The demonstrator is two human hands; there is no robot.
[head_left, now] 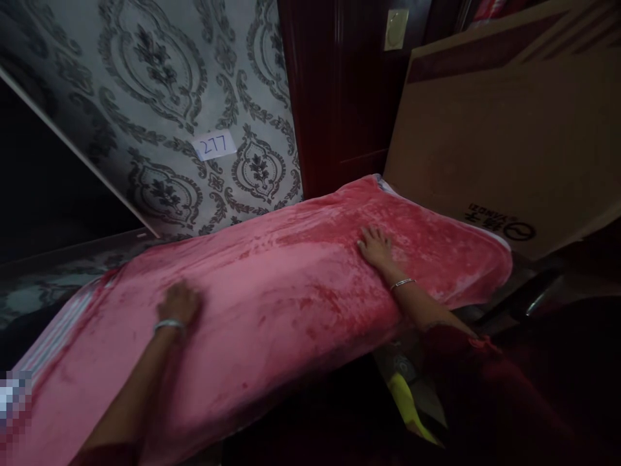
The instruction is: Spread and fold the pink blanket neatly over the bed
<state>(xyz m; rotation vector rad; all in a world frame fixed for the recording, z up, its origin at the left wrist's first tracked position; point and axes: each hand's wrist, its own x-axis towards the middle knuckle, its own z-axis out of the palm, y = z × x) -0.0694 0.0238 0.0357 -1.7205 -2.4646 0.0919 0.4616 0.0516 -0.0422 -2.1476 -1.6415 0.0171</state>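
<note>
A pink plush blanket [262, 291] is spread over a long raised surface and hangs over its near edge. On its left part rests my left hand [179, 304], blurred, with a bracelet at the wrist; its fingers are smeared, so their pose is unclear. Farther right, my right hand [375, 247] lies flat on the blanket with fingers spread and nothing held. A thin bangle [403, 283] circles that wrist. Striped edging shows along the blanket's left end, and a pale border runs along its right end.
A large cardboard box [504, 129] stands at the right, against a dark red door [339, 84]. Patterned wallpaper [160, 71] carries a paper label [215, 145] reading 277. A dark screen-like panel [53, 175] is at left. Something yellow [407, 404] lies below the blanket.
</note>
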